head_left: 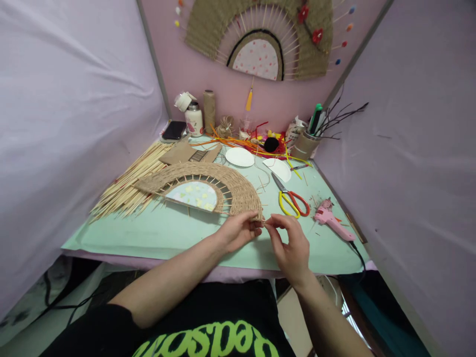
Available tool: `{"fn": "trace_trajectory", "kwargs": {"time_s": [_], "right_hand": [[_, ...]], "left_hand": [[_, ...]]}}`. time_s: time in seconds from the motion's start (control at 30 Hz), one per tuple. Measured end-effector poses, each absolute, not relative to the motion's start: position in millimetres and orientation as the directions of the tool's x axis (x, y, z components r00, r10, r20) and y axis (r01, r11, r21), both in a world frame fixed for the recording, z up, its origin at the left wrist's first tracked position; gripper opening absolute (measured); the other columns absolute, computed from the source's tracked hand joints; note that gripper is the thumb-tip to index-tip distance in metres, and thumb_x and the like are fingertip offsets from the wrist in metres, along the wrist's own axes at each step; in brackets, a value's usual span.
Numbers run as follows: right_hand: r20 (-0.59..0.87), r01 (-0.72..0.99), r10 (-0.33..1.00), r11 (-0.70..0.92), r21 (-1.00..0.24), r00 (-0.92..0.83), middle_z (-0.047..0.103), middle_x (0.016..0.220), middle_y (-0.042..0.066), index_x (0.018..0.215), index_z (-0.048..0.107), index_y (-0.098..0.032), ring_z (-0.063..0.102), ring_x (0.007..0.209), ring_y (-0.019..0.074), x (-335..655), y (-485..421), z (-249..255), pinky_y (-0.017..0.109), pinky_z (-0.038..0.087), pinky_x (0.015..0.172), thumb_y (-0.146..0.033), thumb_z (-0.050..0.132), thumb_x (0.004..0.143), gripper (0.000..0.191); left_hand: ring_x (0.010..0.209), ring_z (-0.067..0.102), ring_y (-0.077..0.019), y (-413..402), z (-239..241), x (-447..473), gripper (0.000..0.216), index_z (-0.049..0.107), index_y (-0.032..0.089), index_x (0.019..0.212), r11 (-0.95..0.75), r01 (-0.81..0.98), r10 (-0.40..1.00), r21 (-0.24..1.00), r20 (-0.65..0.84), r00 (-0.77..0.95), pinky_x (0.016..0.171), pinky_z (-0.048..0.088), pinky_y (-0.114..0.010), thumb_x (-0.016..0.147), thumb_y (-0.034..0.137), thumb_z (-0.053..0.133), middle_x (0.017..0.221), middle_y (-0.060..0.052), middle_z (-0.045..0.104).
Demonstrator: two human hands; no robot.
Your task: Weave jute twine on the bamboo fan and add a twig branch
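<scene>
A half-round fan (pixel 243 186) woven from brown twine over thin sticks lies across the table, with a floral half-circle (pixel 193 195) at its middle. My left hand (pixel 240 232) is closed around the fan's right lower corner, thumb on top and fingers curled beneath. Beside it, my right hand (pixel 290 243) pinches at the same corner, thumb and forefinger pressed together. Something thin, perhaps a twine end or stick tip, is between those fingertips, too small to make out. Red and yellow handled scissors (pixel 293 202) lie partly open just beyond my right hand.
A pink glue gun (pixel 332 221) with a cord lies at the right. Bamboo sticks (pixel 128 183) are heaped at the left, by cardboard pieces (pixel 176 152). White paper shapes (pixel 240 156), a bottle (pixel 194 120) and a holder with twigs (pixel 305 145) stand or lie farther back.
</scene>
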State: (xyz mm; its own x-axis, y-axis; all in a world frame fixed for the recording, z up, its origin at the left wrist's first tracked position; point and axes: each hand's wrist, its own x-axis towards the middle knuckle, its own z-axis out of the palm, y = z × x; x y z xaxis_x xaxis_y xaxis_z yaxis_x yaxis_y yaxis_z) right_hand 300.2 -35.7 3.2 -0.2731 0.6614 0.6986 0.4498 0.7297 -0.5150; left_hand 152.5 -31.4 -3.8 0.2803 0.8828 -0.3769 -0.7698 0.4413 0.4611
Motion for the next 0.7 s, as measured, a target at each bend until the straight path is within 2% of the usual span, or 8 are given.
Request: {"fn": "trace_trajectory", "kwargs": {"time_s": [0.3, 0.5, 0.7], "right_hand": [[0.371, 0.440, 0.888, 0.458, -0.773, -0.272, 0.066, 0.082, 0.002, 0.110, 0.052, -0.021, 0.059, 0.075, 0.0164, 300.7, -14.8, 22.7, 0.032, 0.047, 0.074, -0.024, 0.057, 0.084, 0.027], [0.235, 0.428, 0.919, 0.360, -0.829, -0.317, 0.066, 0.081, 0.002, 0.109, 0.052, -0.021, 0.060, 0.075, 0.0170, 305.2, -5.9, 29.2, 0.032, 0.045, 0.074, -0.028, 0.057, 0.081, 0.030], [0.179, 0.419, 0.927, 0.314, -0.852, -0.330, 0.065, 0.080, 0.002, 0.108, 0.052, -0.021, 0.060, 0.077, 0.0177, 303.0, -2.1, 29.2, 0.032, 0.044, 0.072, -0.028, 0.058, 0.079, 0.030]], "left_hand": [[0.066, 0.059, -0.0113, -30.8, -8.5, 154.3, 0.006, 0.065, 0.010, 0.082, 0.405, -0.770, 0.890, 0.493, -0.403, 0.211, 0.058, 0.044, -0.022, 0.076, 0.011, 0.061, 0.077, -0.005, 0.064], [0.065, 0.058, -0.0106, -31.7, -8.5, 153.8, 0.007, 0.067, 0.009, 0.081, 0.395, -0.757, 0.894, 0.520, -0.408, 0.186, 0.058, 0.045, -0.021, 0.076, 0.011, 0.062, 0.072, -0.006, 0.063], [0.066, 0.058, -0.0091, -34.0, -4.7, 154.7, 0.008, 0.068, 0.008, 0.082, 0.372, -0.760, 0.900, 0.533, -0.408, 0.155, 0.060, 0.047, -0.019, 0.076, 0.008, 0.062, 0.077, -0.006, 0.065]]}}
